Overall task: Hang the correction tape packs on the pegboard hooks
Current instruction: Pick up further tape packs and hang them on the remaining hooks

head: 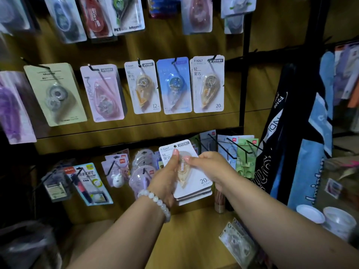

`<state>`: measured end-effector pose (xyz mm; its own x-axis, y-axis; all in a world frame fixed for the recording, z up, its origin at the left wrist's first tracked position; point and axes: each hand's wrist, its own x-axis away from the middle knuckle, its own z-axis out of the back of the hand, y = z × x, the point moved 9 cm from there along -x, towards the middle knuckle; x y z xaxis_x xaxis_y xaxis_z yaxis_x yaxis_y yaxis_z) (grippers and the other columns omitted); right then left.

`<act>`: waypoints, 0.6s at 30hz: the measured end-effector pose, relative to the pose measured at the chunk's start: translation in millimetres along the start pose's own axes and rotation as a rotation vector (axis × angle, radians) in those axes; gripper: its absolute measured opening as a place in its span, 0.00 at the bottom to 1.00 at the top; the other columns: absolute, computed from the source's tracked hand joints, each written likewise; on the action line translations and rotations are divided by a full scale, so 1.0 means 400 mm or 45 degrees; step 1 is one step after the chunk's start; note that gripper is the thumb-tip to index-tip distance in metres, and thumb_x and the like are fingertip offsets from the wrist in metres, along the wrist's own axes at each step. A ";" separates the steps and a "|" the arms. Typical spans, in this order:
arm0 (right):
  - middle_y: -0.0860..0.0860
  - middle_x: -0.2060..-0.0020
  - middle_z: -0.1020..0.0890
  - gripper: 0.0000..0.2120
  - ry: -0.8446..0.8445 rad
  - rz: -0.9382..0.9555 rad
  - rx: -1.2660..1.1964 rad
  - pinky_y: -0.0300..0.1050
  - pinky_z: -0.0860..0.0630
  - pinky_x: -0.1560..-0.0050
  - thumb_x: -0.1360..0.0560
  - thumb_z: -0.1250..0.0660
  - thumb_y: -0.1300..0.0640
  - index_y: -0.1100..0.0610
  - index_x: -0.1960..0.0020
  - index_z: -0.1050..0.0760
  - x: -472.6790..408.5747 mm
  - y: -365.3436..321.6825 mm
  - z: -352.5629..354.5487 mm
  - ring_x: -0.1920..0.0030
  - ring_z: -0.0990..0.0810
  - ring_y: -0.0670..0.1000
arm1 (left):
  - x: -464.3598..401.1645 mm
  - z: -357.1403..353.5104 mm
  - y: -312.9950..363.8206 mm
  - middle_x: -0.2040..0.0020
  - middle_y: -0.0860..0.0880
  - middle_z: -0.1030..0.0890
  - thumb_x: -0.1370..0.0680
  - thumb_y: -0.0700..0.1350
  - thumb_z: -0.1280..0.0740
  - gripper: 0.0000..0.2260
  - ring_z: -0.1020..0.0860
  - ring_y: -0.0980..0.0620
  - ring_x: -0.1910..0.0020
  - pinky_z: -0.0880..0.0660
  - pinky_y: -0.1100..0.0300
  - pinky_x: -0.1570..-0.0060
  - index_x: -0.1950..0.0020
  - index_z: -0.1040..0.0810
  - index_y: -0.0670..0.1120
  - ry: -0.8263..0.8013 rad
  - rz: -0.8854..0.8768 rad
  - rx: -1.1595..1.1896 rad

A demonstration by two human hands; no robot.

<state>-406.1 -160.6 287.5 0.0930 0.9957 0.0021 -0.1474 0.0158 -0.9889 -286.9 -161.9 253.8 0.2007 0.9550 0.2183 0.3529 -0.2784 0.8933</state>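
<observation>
On the middle row of the pegboard, far left edge, hangs a purple pack, then a beige-green pack, a pink pack, a white 12 m pack, a blue pack & a white 20 m pack, each on its own black hook.

Bottom row, left to right: a card w/ a red-black pen, a small white rabbit-shaped item, round clear blister packs.

Your left hand, white bead bracelet at the wrist, grips the left side of a stack of correction tape packs; thumb lies up the front card, fingers go behind, can't see them. The stack sits in front of the bottom row, near its right end, tilted w/ the hang hole at top.

Your right hand pinches the top pack at the blister, thumb on front, other fingers curled round the right edge.

Just right of the stack: bare black hooks & green packs. Two white cups stand at the far right.
</observation>
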 end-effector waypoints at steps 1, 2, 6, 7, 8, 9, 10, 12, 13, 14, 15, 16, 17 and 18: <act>0.52 0.66 0.17 0.12 0.006 -0.018 -0.041 0.35 0.29 0.73 0.28 0.27 0.52 0.58 0.61 0.27 0.004 -0.001 0.003 0.72 0.19 0.48 | -0.003 -0.001 -0.003 0.52 0.38 0.14 0.24 0.64 0.39 0.28 0.15 0.40 0.56 0.17 0.47 0.56 0.42 0.20 0.42 -0.024 0.005 0.018; 0.54 0.64 0.17 0.11 0.018 -0.018 -0.089 0.35 0.28 0.72 0.27 0.28 0.54 0.59 0.59 0.26 -0.003 0.003 0.011 0.70 0.19 0.49 | 0.002 -0.005 -0.003 0.56 0.39 0.14 0.22 0.64 0.43 0.26 0.14 0.42 0.61 0.17 0.49 0.61 0.46 0.20 0.43 -0.043 0.013 0.034; 0.57 0.56 0.15 0.16 0.094 -0.093 -0.287 0.51 0.23 0.52 0.27 0.29 0.54 0.64 0.47 0.24 -0.020 0.025 0.042 0.56 0.17 0.59 | 0.017 -0.009 0.006 0.63 0.41 0.14 0.20 0.61 0.45 0.22 0.15 0.43 0.67 0.18 0.50 0.68 0.48 0.21 0.45 -0.066 0.019 0.074; 0.58 0.55 0.15 0.16 0.106 -0.117 -0.317 0.53 0.23 0.49 0.27 0.29 0.54 0.64 0.45 0.23 -0.018 0.028 0.048 0.54 0.16 0.59 | 0.013 -0.002 0.006 0.60 0.41 0.13 0.20 0.58 0.41 0.19 0.14 0.43 0.64 0.18 0.48 0.65 0.45 0.21 0.44 -0.040 0.017 0.059; 0.59 0.54 0.15 0.15 0.116 -0.108 -0.334 0.52 0.23 0.50 0.27 0.29 0.54 0.64 0.46 0.23 -0.022 0.031 0.054 0.54 0.16 0.60 | 0.009 0.004 0.005 0.56 0.41 0.13 0.20 0.55 0.38 0.17 0.14 0.41 0.60 0.18 0.47 0.61 0.42 0.22 0.42 -0.004 0.017 0.034; 0.60 0.54 0.15 0.14 0.132 -0.096 -0.335 0.50 0.23 0.53 0.27 0.29 0.55 0.64 0.47 0.22 -0.020 0.026 0.062 0.55 0.16 0.59 | 0.002 0.012 0.002 0.53 0.40 0.14 0.21 0.51 0.35 0.16 0.14 0.41 0.57 0.18 0.45 0.58 0.40 0.23 0.41 0.034 0.015 0.009; 0.61 0.54 0.15 0.13 0.148 -0.058 -0.339 0.47 0.23 0.57 0.27 0.29 0.55 0.64 0.49 0.22 -0.025 0.021 0.073 0.57 0.17 0.58 | -0.005 0.019 0.000 0.52 0.40 0.14 0.21 0.49 0.34 0.16 0.15 0.40 0.55 0.18 0.44 0.56 0.39 0.23 0.40 0.064 0.013 -0.009; 0.58 0.59 0.14 0.09 0.172 0.028 -0.368 0.40 0.23 0.67 0.26 0.29 0.57 0.63 0.52 0.22 -0.023 -0.003 0.094 0.64 0.16 0.54 | -0.015 0.023 -0.005 0.51 0.40 0.14 0.22 0.48 0.32 0.16 0.15 0.39 0.53 0.19 0.41 0.52 0.39 0.23 0.40 0.081 0.020 -0.029; 0.55 0.63 0.14 0.07 0.176 0.064 -0.393 0.38 0.23 0.71 0.26 0.29 0.58 0.62 0.53 0.21 -0.018 -0.019 0.103 0.67 0.16 0.52 | -0.019 0.025 -0.009 0.51 0.40 0.14 0.23 0.48 0.31 0.16 0.15 0.39 0.53 0.19 0.40 0.49 0.39 0.24 0.41 0.073 0.028 -0.022; 0.53 0.65 0.14 0.05 0.175 0.108 -0.414 0.37 0.24 0.72 0.26 0.30 0.58 0.61 0.54 0.21 -0.017 -0.035 0.112 0.69 0.16 0.51 | -0.023 0.025 -0.012 0.51 0.40 0.14 0.23 0.49 0.31 0.17 0.15 0.38 0.53 0.20 0.39 0.47 0.39 0.24 0.41 0.065 0.038 -0.010; 0.53 0.66 0.14 0.05 0.180 0.140 -0.423 0.37 0.24 0.73 0.25 0.30 0.58 0.60 0.54 0.20 -0.009 -0.055 0.119 0.70 0.16 0.50 | -0.028 0.027 -0.014 0.51 0.40 0.14 0.24 0.49 0.30 0.17 0.15 0.38 0.53 0.21 0.39 0.46 0.39 0.24 0.42 0.063 0.043 0.000; 0.53 0.65 0.14 0.05 0.190 0.187 -0.420 0.37 0.24 0.73 0.25 0.30 0.58 0.60 0.54 0.20 -0.007 -0.076 0.130 0.69 0.16 0.50 | -0.032 0.029 -0.015 0.50 0.40 0.14 0.24 0.49 0.30 0.17 0.15 0.38 0.53 0.22 0.38 0.45 0.38 0.24 0.42 0.064 0.043 0.009; 0.54 0.63 0.14 0.05 0.206 0.228 -0.408 0.39 0.23 0.71 0.25 0.30 0.58 0.60 0.53 0.20 0.000 -0.101 0.140 0.68 0.16 0.51 | -0.037 0.031 -0.014 0.50 0.39 0.14 0.24 0.49 0.30 0.18 0.15 0.37 0.53 0.22 0.36 0.45 0.38 0.25 0.43 0.064 0.036 0.020; 0.55 0.61 0.14 0.06 0.220 0.275 -0.393 0.41 0.21 0.67 0.25 0.30 0.57 0.60 0.53 0.20 0.002 -0.126 0.151 0.65 0.16 0.52 | -0.039 0.028 -0.013 0.49 0.39 0.14 0.24 0.49 0.30 0.18 0.16 0.37 0.52 0.23 0.35 0.45 0.37 0.25 0.44 0.057 0.030 0.035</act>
<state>-458.2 -155.1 346.4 0.2602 0.9425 -0.2097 0.1180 -0.2466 -0.9619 -281.6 -176.6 241.1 0.1684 0.9517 0.2568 0.3740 -0.3027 0.8767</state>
